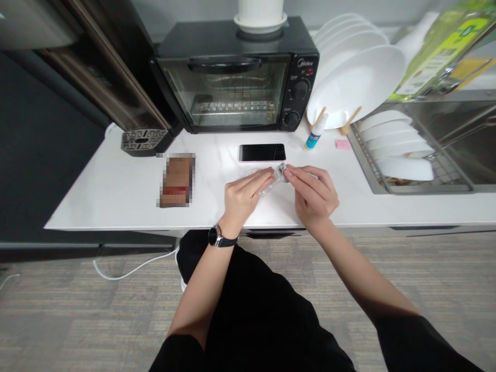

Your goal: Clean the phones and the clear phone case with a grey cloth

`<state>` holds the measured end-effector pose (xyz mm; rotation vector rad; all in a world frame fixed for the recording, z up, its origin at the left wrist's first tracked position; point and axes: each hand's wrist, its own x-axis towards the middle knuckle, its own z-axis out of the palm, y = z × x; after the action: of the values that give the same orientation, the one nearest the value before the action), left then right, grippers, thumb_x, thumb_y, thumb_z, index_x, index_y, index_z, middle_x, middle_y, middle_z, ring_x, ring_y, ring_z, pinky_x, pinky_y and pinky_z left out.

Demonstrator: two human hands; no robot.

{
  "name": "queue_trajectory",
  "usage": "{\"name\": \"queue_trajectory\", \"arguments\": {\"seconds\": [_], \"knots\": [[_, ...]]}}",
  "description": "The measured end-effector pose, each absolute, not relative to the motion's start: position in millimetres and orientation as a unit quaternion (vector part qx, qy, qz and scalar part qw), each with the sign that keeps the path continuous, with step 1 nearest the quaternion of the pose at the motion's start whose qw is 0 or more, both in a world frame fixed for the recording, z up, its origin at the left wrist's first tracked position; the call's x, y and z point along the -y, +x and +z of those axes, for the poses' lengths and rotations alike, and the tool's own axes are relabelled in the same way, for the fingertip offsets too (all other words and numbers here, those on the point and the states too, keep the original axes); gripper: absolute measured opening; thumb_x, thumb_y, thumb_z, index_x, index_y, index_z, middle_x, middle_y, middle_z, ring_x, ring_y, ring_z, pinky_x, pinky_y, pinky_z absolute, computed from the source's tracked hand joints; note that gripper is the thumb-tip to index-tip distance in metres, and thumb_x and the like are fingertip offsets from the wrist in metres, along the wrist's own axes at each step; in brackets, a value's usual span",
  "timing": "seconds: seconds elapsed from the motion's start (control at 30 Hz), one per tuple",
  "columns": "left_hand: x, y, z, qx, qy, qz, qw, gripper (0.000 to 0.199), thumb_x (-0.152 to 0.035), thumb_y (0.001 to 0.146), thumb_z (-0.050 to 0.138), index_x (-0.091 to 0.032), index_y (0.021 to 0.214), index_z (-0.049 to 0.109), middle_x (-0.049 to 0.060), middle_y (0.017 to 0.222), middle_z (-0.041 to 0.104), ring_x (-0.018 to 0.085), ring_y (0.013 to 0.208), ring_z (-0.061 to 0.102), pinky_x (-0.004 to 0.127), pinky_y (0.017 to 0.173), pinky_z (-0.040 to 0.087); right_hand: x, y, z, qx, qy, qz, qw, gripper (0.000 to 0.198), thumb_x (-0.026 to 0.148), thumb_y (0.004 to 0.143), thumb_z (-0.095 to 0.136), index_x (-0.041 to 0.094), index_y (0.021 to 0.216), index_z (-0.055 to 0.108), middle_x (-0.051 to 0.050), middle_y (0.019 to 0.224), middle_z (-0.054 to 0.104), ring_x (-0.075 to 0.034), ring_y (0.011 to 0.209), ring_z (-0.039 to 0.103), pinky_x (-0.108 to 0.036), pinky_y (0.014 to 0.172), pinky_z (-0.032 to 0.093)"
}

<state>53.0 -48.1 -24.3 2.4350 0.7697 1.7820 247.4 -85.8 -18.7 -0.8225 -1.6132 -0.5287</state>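
Observation:
Over the white counter, my left hand [242, 196] is closed on a thin clear plastic piece [266, 189], its fingers pointing right. From the other side my right hand [314, 194] pinches the greyish end of it, where a small dark spot shows. Whether that end is a separate part, I cannot tell. Fingers cover much of the piece. Just beyond both hands a phone [262, 152] lies flat, its dark screen up. A small bottle with a blue and yellow label [314, 135] stands to the right of the phone, near a pink slip [343, 144].
A black toaster oven [236, 44] stands at the back with a white pot [260, 9] on top. Left are a drinks machine [143, 142] and a blurred-out brown item [176, 181]. White plates [354, 82] stand upright at right, beside a sink rack [426, 188] holding bowls.

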Motion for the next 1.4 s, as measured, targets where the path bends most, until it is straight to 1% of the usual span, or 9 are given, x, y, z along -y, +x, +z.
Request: {"name": "queue_trajectory", "arguments": {"seconds": [0.1,0.33,0.43,0.53,0.63,0.83,1.0,1.27,1.4], "knots": [[48,53,-24,-0.257,0.785,0.564,0.022,0.022,-0.024,0.113,0.073,-0.021,0.127,0.09,0.006,0.122,0.092,0.022,0.108,0.091,0.028,0.101,0.074,88,242,-18,0.698,-0.341,-0.225,0.588,0.06,0.003,0.107,0.07,0.034,0.159,0.072,-0.006,0.123,0.091,-0.026,0.106,0.083,-0.042,0.083,0.074],[49,50,-25,-0.242,0.79,0.563,0.033,0.026,-0.019,0.114,0.068,-0.021,0.13,0.089,0.008,0.129,0.09,0.021,0.114,0.089,0.027,0.103,0.073,102,227,-18,0.724,-0.322,-0.207,0.574,0.072,0.001,0.104,0.074,0.034,0.167,0.064,-0.004,0.127,0.09,-0.025,0.111,0.085,-0.038,0.089,0.076],[50,49,-27,-0.244,0.789,0.562,0.037,0.03,-0.016,0.113,0.068,-0.02,0.137,0.086,0.008,0.13,0.09,0.021,0.115,0.089,0.029,0.102,0.074,111,219,-17,0.741,-0.32,-0.187,0.559,0.067,0.003,0.106,0.074,0.031,0.166,0.064,-0.004,0.13,0.089,-0.025,0.114,0.085,-0.038,0.09,0.077],[51,47,-29,-0.247,0.79,0.559,0.05,0.036,-0.013,0.112,0.069,-0.022,0.144,0.083,0.007,0.135,0.088,0.022,0.117,0.089,0.033,0.105,0.074,116,215,-17,0.767,-0.295,-0.178,0.541,0.057,0.006,0.107,0.074,0.026,0.16,0.071,-0.005,0.132,0.088,-0.025,0.119,0.083,-0.037,0.093,0.077],[52,47,-30,-0.25,0.789,0.559,0.055,0.04,-0.011,0.111,0.068,-0.024,0.147,0.081,0.005,0.137,0.087,0.023,0.117,0.089,0.036,0.104,0.076,117,218,-17,0.786,-0.275,-0.183,0.523,0.055,0.007,0.104,0.078,0.026,0.156,0.074,-0.005,0.136,0.087,-0.026,0.123,0.082,-0.037,0.098,0.077],[50,48,-28,-0.241,0.795,0.555,0.049,0.036,-0.01,0.111,0.069,-0.02,0.143,0.082,0.008,0.134,0.088,0.022,0.118,0.088,0.031,0.107,0.074,112,233,-25,0.787,-0.274,-0.18,0.523,0.055,0.005,0.104,0.077,0.023,0.156,0.074,-0.007,0.139,0.086,-0.026,0.127,0.081,-0.034,0.098,0.076],[50,48,-27,-0.252,0.795,0.548,0.06,0.028,-0.02,0.114,0.069,-0.022,0.136,0.086,0.008,0.132,0.089,0.023,0.119,0.088,0.031,0.106,0.074,103,248,-37,0.762,-0.353,-0.197,0.506,0.053,0.013,0.106,0.079,0.035,0.154,0.076,-0.003,0.136,0.087,-0.027,0.119,0.084,-0.04,0.095,0.077],[51,52,-23,-0.264,0.803,0.531,0.057,0.026,-0.021,0.114,0.068,-0.024,0.131,0.088,0.006,0.13,0.09,0.023,0.119,0.088,0.031,0.106,0.074,89,255,-35,0.721,-0.351,-0.247,0.545,0.051,0.009,0.108,0.071,0.035,0.152,0.076,-0.004,0.124,0.091,-0.025,0.108,0.083,-0.041,0.085,0.076],[50,51,-24,-0.252,0.798,0.545,0.042,0.025,-0.02,0.113,0.07,-0.022,0.131,0.088,0.006,0.128,0.09,0.022,0.116,0.089,0.03,0.105,0.074,86,253,-26,0.707,-0.342,-0.258,0.563,0.049,0.009,0.109,0.069,0.032,0.151,0.078,-0.005,0.119,0.091,-0.025,0.104,0.083,-0.04,0.081,0.074]]}}
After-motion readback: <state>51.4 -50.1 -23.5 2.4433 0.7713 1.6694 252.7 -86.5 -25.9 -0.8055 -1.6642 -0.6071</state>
